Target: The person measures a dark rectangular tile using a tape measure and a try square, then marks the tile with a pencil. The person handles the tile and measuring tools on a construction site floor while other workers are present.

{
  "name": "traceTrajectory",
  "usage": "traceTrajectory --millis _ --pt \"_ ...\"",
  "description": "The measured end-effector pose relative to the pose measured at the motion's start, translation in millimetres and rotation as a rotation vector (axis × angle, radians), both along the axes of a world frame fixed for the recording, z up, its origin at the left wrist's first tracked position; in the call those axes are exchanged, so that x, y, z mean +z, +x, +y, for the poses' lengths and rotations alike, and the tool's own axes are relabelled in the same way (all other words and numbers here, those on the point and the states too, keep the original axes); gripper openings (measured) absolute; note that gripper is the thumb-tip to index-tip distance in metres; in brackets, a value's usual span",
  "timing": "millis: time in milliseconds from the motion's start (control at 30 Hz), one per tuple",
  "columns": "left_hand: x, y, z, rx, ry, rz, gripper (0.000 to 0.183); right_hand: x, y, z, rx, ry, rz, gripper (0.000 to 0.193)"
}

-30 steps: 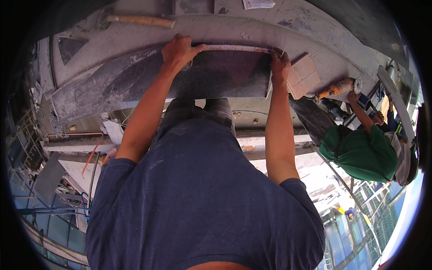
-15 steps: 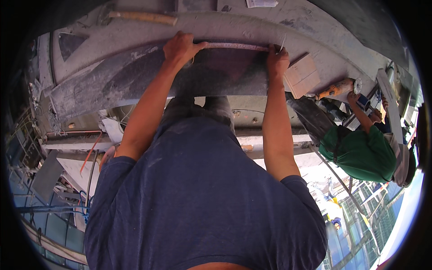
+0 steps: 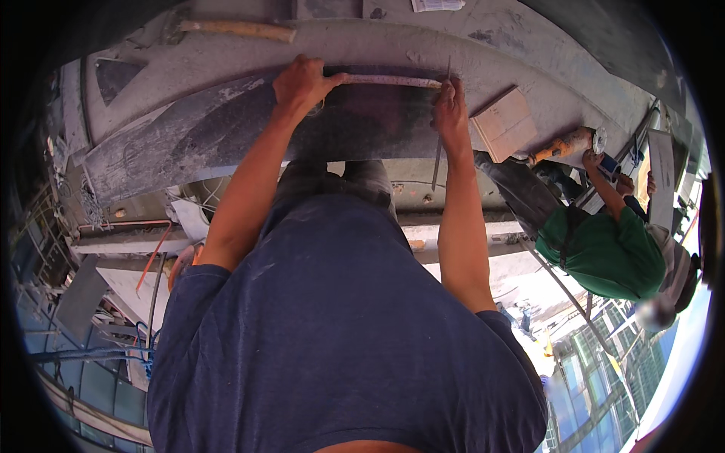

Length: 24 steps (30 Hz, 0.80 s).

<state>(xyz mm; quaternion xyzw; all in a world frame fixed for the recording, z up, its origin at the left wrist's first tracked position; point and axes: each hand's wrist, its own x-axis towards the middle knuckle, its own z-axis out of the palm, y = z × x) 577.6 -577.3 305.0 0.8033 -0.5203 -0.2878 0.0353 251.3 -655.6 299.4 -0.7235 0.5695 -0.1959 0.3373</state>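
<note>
A dark, dusty stone slab (image 3: pixel 370 124) lies crosswise in front of me. Along its far edge a pale measuring tape (image 3: pixel 393 80) is stretched between my hands. My left hand (image 3: pixel 302 87) is closed on the tape's left part, thumb pointing right along it; a roundish part below that hand is mostly hidden. At the tape's right end my right hand (image 3: pixel 451 113) is closed around a long thin dark rod (image 3: pixel 437 162), which sticks out above and below the fingers. Whether those fingers also pinch the tape cannot be made out.
A wooden-handled hammer (image 3: pixel 238 29) lies beyond the slab, with a dark triangular offcut (image 3: pixel 117 78) at left. Right of my hand rests a pinkish tile (image 3: pixel 502 124). A co-worker in a green shirt (image 3: pixel 600 253) holds an orange angle grinder (image 3: pixel 566 145) at right.
My right hand has shifted left along the slab's far edge, and the rod has turned nearly upright in the picture. My left hand has stayed nearly in place.
</note>
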Motion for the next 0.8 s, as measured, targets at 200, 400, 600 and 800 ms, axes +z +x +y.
traceTrajectory --millis 200,400,600,800 --pt "5.2 -0.4 -3.5 0.002 0.044 0.004 0.065 30.4 68.1 63.0 0.111 0.204 0.198 0.025" --pt "-3.3 -0.2 0.0 -0.003 -0.025 -0.014 0.066 23.9 90.0 73.1 0.053 0.268 0.109 0.026" --pt "-5.7 0.6 1.8 0.007 -0.044 -0.007 0.067 24.5 93.6 72.3 0.103 0.179 0.045 0.026" --pt "-7.3 0.2 3.5 0.000 -0.095 -0.008 0.067 33.8 105.1 73.2 0.054 0.199 0.108 0.027"
